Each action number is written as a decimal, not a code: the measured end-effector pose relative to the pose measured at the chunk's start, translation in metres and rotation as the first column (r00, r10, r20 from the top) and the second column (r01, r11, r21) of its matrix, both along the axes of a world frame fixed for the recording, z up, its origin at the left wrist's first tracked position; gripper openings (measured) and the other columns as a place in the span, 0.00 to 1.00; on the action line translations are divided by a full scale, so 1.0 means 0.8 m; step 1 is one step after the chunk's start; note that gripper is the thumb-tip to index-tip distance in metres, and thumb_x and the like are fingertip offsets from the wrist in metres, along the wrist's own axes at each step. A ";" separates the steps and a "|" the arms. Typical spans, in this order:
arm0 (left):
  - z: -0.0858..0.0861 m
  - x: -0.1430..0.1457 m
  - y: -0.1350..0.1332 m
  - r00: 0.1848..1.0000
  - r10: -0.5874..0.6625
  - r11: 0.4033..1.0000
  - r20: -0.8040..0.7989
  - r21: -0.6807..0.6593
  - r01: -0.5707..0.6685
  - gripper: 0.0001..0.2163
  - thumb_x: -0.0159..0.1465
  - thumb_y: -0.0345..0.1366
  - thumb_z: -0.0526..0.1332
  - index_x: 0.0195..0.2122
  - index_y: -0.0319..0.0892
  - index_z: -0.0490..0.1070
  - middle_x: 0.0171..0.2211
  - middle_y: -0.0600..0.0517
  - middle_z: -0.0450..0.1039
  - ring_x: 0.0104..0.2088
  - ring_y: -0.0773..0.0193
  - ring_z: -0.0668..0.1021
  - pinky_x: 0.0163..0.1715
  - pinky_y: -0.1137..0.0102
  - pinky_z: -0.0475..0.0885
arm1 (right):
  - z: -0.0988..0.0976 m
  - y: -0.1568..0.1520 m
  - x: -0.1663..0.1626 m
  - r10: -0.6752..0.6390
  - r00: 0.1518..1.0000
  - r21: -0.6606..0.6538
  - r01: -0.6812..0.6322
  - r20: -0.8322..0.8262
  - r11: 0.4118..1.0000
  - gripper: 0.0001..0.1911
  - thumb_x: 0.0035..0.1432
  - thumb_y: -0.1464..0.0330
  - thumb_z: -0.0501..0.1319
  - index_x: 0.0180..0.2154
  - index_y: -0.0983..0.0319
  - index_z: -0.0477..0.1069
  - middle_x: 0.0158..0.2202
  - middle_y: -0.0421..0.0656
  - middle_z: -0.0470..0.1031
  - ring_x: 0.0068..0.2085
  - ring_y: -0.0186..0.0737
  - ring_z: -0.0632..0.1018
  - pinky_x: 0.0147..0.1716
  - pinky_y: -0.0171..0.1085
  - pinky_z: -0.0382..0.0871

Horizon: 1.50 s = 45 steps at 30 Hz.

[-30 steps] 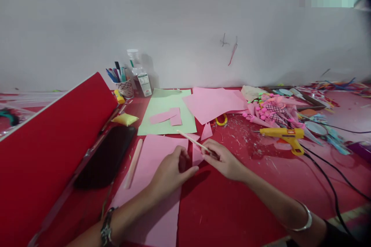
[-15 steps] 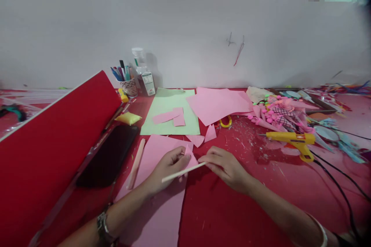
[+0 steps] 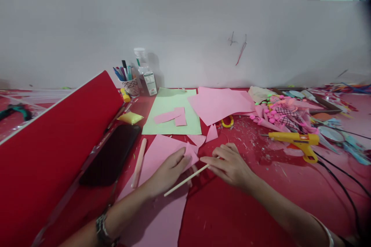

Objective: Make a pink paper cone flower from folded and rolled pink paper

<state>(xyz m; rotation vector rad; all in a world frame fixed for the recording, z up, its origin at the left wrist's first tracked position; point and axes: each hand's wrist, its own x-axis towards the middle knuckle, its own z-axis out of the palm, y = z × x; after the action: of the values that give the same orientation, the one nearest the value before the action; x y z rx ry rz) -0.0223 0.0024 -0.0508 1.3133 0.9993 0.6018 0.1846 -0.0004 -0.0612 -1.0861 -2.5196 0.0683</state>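
Observation:
Pinched in my left hand (image 3: 171,170) is a small folded piece of pink paper (image 3: 191,154), its pointed tip upward. My right hand (image 3: 230,164) grips a thin pale wooden stick (image 3: 185,181), which slants down to the left in front of my left hand. Beneath my left hand and forearm lies a long pink sheet (image 3: 150,216). Just beyond the hands are a pink paper triangle (image 3: 212,134) and another pink scrap (image 3: 198,139). A flat peach-coloured stick (image 3: 139,164) rests along the left edge of the long sheet.
A yellow glue gun (image 3: 298,139) with black cords lies right, below a heap of pink paper cones (image 3: 285,114). Behind are pink sheets (image 3: 220,102), yellow-handled scissors (image 3: 227,122) and a green sheet (image 3: 149,123). A phone (image 3: 111,156), red board (image 3: 58,142) and pen cup (image 3: 131,87) occupy the left.
The stick in my right hand has tilted more steeply, its left end lower. My left hand has turned slightly around the folded pink paper. The camera view has shifted a little.

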 end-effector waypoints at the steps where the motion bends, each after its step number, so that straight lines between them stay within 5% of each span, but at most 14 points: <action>1: 0.002 0.000 -0.002 0.999 0.030 0.998 -0.027 0.047 -0.029 0.11 0.61 0.43 0.50 0.29 0.41 0.60 0.25 0.54 0.69 0.23 0.70 0.71 0.24 0.74 0.65 | 0.000 0.000 0.001 0.005 1.000 0.013 -0.005 -0.012 1.000 0.15 0.60 0.63 0.48 0.45 0.55 0.67 0.28 0.40 0.67 0.31 0.35 0.64 0.36 0.38 0.51; 8: 0.009 0.001 -0.010 0.953 -0.302 0.950 0.032 -0.071 0.303 0.14 0.64 0.43 0.44 0.31 0.39 0.60 0.26 0.50 0.72 0.20 0.70 0.71 0.21 0.74 0.63 | -0.001 0.000 0.002 -0.034 0.999 0.034 0.034 0.015 0.999 0.15 0.60 0.63 0.49 0.46 0.55 0.67 0.26 0.40 0.68 0.30 0.35 0.64 0.35 0.38 0.50; 17: -0.010 0.008 -0.007 0.938 -0.133 0.933 -0.320 0.279 0.227 0.12 0.62 0.39 0.48 0.23 0.41 0.54 0.20 0.58 0.59 0.22 0.71 0.62 0.21 0.76 0.58 | -0.001 -0.007 -0.014 0.050 0.988 0.041 -0.056 0.147 0.998 0.12 0.60 0.67 0.48 0.35 0.64 0.68 0.27 0.43 0.69 0.29 0.36 0.66 0.31 0.37 0.52; 22: -0.022 0.014 -0.015 0.941 -0.141 0.946 -0.308 0.238 0.219 0.07 0.63 0.37 0.47 0.28 0.42 0.53 0.18 0.58 0.63 0.19 0.71 0.67 0.18 0.77 0.58 | -0.007 -0.013 -0.020 0.045 0.985 -0.052 -0.037 0.167 0.998 0.16 0.56 0.57 0.51 0.29 0.63 0.66 0.25 0.41 0.70 0.27 0.36 0.67 0.29 0.36 0.51; 26: -0.026 0.015 -0.018 0.938 -0.195 0.951 -0.285 0.179 0.252 0.05 0.63 0.37 0.47 0.35 0.42 0.53 0.16 0.58 0.66 0.17 0.69 0.71 0.18 0.77 0.61 | -0.012 -0.011 -0.018 0.038 0.993 -0.048 -0.033 0.113 0.998 0.19 0.61 0.60 0.45 0.25 0.62 0.66 0.23 0.39 0.71 0.25 0.33 0.68 0.27 0.35 0.49; 31: -0.017 0.011 -0.015 0.936 -0.269 0.934 -0.226 0.176 0.311 0.05 0.64 0.36 0.45 0.36 0.41 0.56 0.25 0.52 0.71 0.23 0.69 0.73 0.23 0.76 0.65 | -0.012 -0.008 -0.013 0.056 0.997 -0.083 -0.052 0.051 0.995 0.22 0.62 0.60 0.42 0.26 0.61 0.68 0.23 0.38 0.72 0.26 0.32 0.69 0.26 0.35 0.48; 39: -0.002 0.006 -0.008 0.845 -0.145 0.842 -0.515 0.384 0.379 0.16 0.65 0.40 0.42 0.31 0.39 0.65 0.27 0.51 0.71 0.27 0.65 0.71 0.26 0.73 0.62 | -0.009 -0.005 -0.008 0.016 1.000 -0.182 -0.012 0.018 0.983 0.19 0.62 0.61 0.44 0.31 0.61 0.70 0.27 0.39 0.74 0.29 0.33 0.71 0.28 0.33 0.53; 45: -0.013 0.005 -0.007 0.706 -0.129 0.785 -0.696 0.364 0.502 0.19 0.65 0.40 0.39 0.29 0.39 0.66 0.22 0.50 0.69 0.22 0.63 0.70 0.22 0.73 0.59 | -0.010 -0.008 -0.010 0.022 0.999 -0.225 -0.010 0.048 0.974 0.15 0.60 0.62 0.48 0.29 0.62 0.68 0.26 0.40 0.72 0.28 0.34 0.71 0.27 0.32 0.56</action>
<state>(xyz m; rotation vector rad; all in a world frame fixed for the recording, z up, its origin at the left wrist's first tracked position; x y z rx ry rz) -0.0179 -0.0033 -0.0612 2.2540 1.1313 0.1160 0.1767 -0.0067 -0.0695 -1.1659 -2.6142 0.3430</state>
